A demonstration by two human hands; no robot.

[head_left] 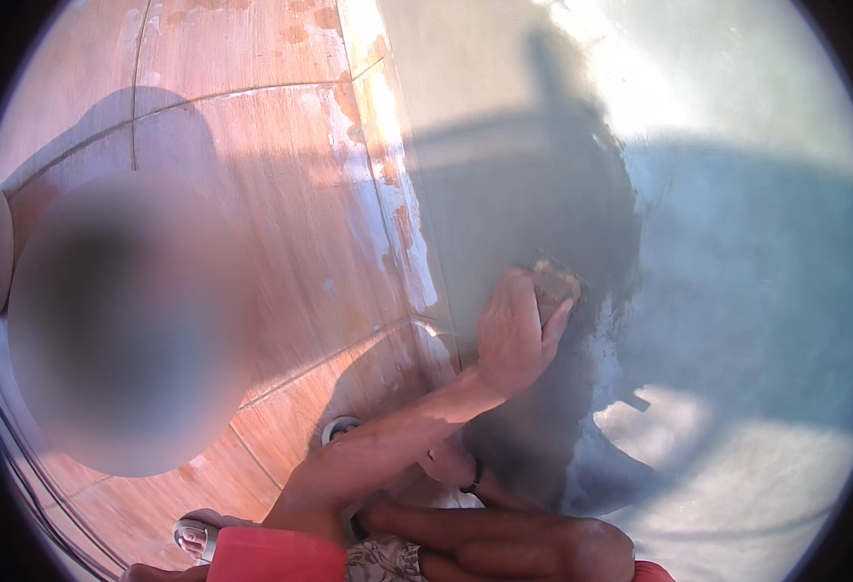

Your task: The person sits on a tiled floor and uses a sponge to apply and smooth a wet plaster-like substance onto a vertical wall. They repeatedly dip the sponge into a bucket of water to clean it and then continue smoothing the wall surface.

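Observation:
My left hand (516, 335) reaches up across the middle and is closed around a small brown block with a ragged yellowish edge (557, 287), perhaps a sponge. The block rests against a grey, plaster-like surface (543, 204), within a darker, damp-looking patch. My right hand (446, 461), with a dark band at the wrist, is lower down behind my left forearm. Its fingers are mostly hidden, so whether it holds anything does not show. My bent knee (596, 555) is at the lower edge.
Wood-patterned tiles (271, 204) with whitish smears meet the grey surface along a border. A blurred round shape (131, 325), apparently another person's head, fills the left. Dark cables (43, 509) run at lower left. Sandalled feet (194, 538) stand on the tiles.

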